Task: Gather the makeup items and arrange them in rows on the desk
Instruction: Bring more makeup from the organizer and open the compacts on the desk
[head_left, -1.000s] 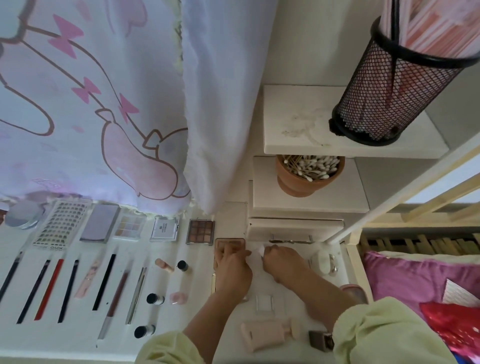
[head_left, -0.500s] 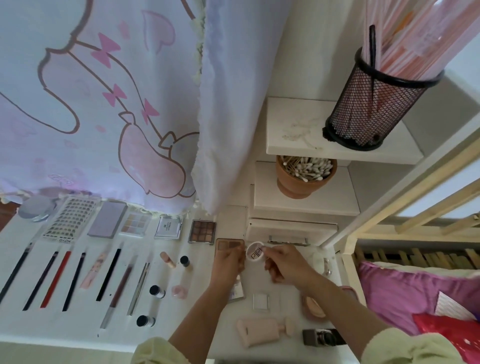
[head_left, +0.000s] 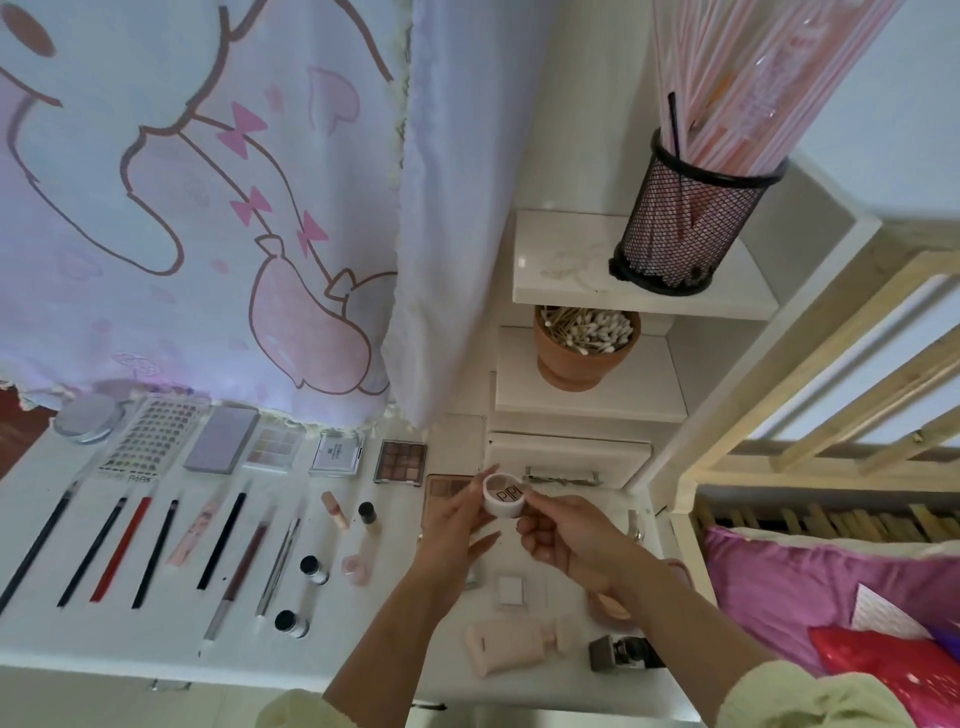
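The step in hand is the placing of one more item: a small round white pot (head_left: 503, 496) with dark lettering on its face is held in the air above the desk (head_left: 78, 639), just in front of the low drawer unit (head_left: 569, 452); both hands have it. The left hand (head_left: 457, 525) has its fingers (head_left: 475, 483) loosely curved along the pot's left side; the right hand (head_left: 566, 540) pinches its right edge, the other fingers curled in.

To the left the rows are already laid: a back row of flat palettes ending in the brown eyeshadow palette (head_left: 400, 462) and a pinkish palette (head_left: 444, 486) partly hidden by the left hand; in front of it a row of pencils (head_left: 122, 551) and brushes, then small dark-capped bottles (head_left: 313, 569).

Near the front edge a pink tube (head_left: 511, 647), a small white square compact (head_left: 511, 590) and a dark boxy item (head_left: 623, 653) lie loose, so the task looks well along but not done.

The next move likely calls for lowering the pot flat beside the pinkish palette, in line with the back row; one hand should let go first.
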